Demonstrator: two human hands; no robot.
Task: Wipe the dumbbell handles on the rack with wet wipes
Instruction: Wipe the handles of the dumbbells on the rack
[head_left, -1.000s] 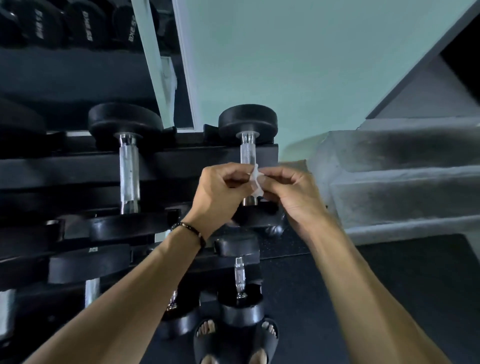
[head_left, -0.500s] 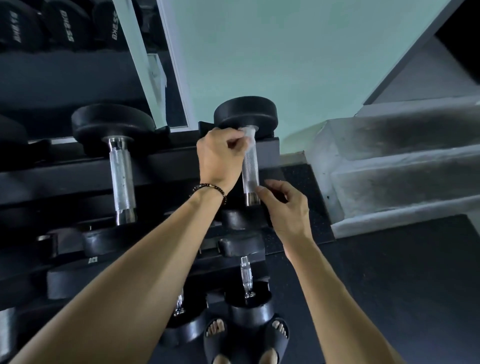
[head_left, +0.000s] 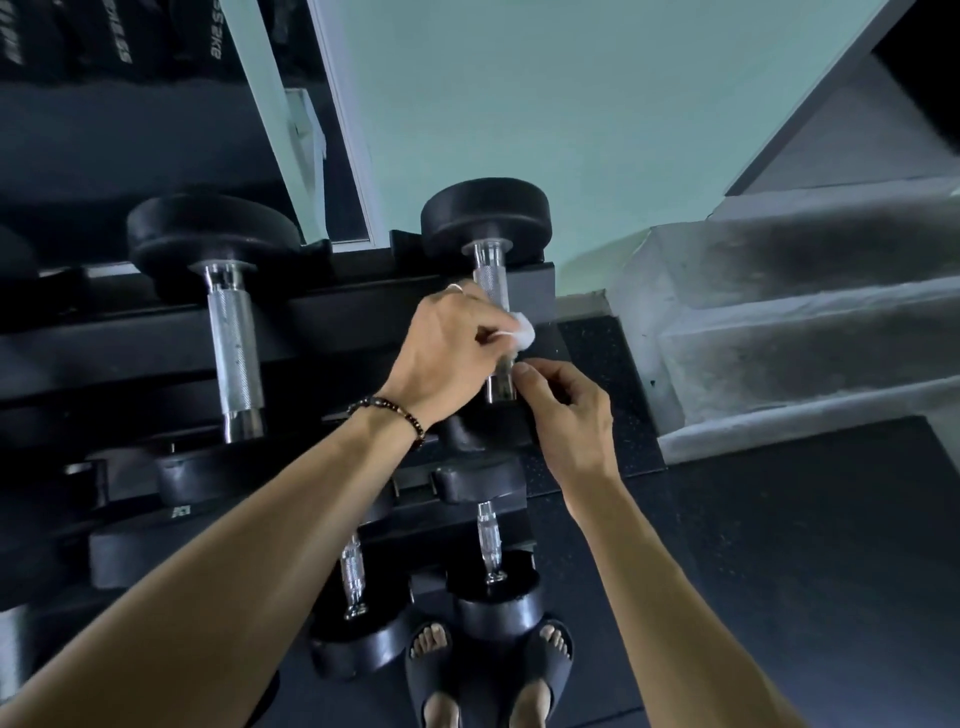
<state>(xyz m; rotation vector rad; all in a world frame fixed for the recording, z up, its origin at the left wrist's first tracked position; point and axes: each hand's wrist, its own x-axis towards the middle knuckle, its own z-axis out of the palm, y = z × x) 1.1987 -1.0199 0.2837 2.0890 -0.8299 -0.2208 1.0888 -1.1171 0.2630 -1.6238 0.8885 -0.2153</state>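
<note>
Rack (head_left: 156, 343) of dumbbells along wall, end bar stopping short of concrete steps (head_left: 779, 332); open dark floor (head_left: 779, 571) alongside. Rightmost handle (head_left: 492, 283) at rack's end. Left hand (head_left: 447, 348) wrapped round it, clutching white wipe (head_left: 523, 332). Right hand (head_left: 566, 415) loosely curled, fingertips at handle's lower end.

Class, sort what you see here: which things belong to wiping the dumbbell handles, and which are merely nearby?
Part of the job:
- left hand
- wet wipe
- dumbbell handle being wiped
- right hand
- neighbouring dumbbell handle
- rack

Just nearby:
- concrete steps
- bracelet
- sandals
</note>
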